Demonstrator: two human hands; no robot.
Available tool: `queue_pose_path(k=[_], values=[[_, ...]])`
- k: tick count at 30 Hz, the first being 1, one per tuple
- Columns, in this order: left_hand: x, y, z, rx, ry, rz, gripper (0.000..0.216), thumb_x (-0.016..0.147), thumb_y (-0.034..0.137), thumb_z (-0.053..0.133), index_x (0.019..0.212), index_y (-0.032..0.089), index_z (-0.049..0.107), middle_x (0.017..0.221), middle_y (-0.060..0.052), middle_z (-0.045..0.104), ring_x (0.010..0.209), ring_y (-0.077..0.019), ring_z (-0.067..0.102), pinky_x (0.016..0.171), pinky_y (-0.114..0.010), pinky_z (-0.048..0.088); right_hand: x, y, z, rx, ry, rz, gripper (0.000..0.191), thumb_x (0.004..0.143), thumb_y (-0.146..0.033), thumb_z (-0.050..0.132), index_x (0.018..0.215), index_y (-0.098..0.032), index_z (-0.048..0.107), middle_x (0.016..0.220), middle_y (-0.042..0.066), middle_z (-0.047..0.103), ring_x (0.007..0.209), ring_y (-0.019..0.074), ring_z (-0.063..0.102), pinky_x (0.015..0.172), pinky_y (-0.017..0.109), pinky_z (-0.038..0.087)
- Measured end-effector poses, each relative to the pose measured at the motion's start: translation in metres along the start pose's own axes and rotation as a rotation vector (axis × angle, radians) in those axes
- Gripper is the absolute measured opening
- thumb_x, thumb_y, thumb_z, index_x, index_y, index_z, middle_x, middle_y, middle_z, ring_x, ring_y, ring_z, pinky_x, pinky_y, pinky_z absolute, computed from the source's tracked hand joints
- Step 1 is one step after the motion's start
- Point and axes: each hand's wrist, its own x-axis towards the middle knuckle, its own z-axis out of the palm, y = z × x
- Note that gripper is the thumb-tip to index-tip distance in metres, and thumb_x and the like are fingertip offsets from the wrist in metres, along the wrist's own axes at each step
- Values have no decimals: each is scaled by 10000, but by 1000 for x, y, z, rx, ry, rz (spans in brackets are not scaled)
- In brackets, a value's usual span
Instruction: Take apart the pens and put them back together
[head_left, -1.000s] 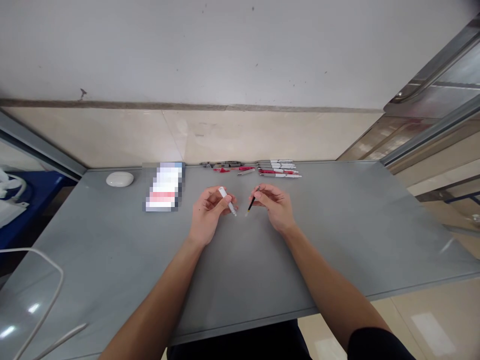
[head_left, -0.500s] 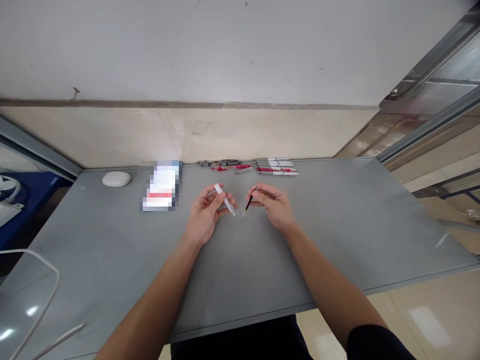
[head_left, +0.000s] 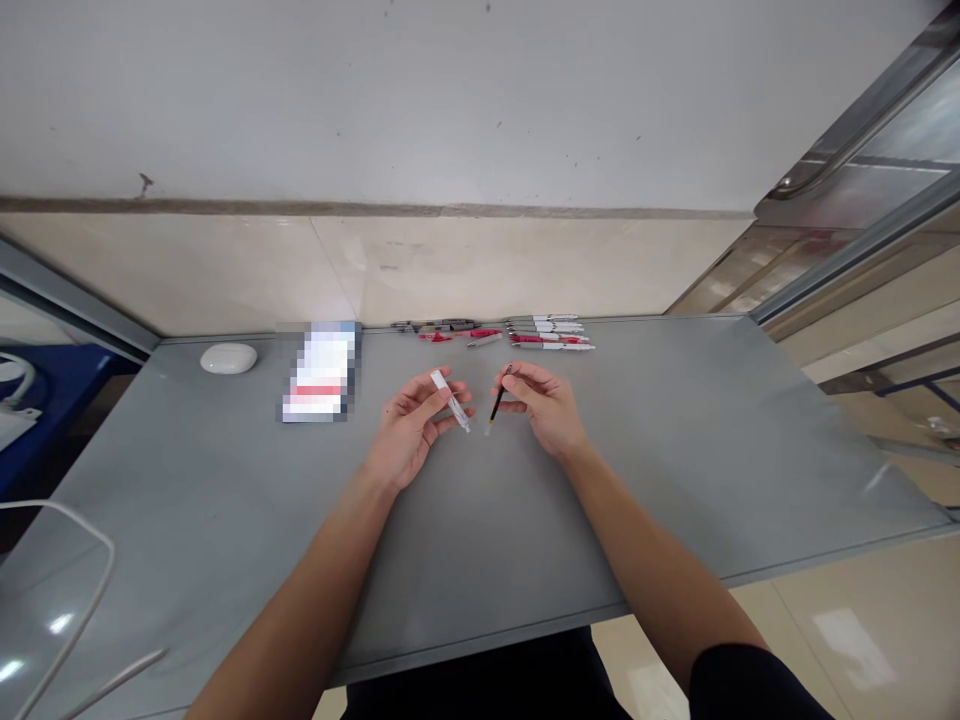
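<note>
Between the thumb and fingers of my left hand (head_left: 411,425) is a white pen barrel (head_left: 451,402), its clear end tilted down to the right. My right hand (head_left: 551,408) pinches a slim black pen refill (head_left: 497,403) near its upper end. The refill slants down to the left, with a yellowish, see-through lower tip. The two parts are apart, with a small gap between their lower ends. Both hands are held over the grey table (head_left: 480,560).
Several white, grey and red pens (head_left: 551,333) lie in a row by the wall. Left of them are dark and red pen parts (head_left: 442,328) and a grey-white piece (head_left: 484,341). A blurred phone (head_left: 321,372), a white oval case (head_left: 229,358) and a white cable (head_left: 109,560) are at left.
The hands and the parts they hold keep nearly the same pose. The whole view has shifted very slightly.
</note>
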Motion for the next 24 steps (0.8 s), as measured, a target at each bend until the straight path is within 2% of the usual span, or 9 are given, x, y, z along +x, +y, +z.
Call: queue_pose_path(k=[12, 24], values=[[3, 4, -3, -64, 36, -99, 244, 788, 203, 692, 1029, 177, 658, 966, -65, 704, 896, -212, 683, 874, -465, 560, 3, 2, 0, 19, 25, 37, 235, 699, -400, 752, 867, -246, 695, 849, 7, 667, 778, 163, 646, 711, 350, 595], [1, 9, -3, -67, 50, -120, 270, 779, 156, 675, 1047, 173, 648, 979, -71, 712, 918, -219, 690, 914, -482, 546, 6, 2, 1, 37, 22, 56, 222, 705, -393, 750, 860, -245, 694, 850, 3, 666, 768, 160, 647, 704, 344, 593]])
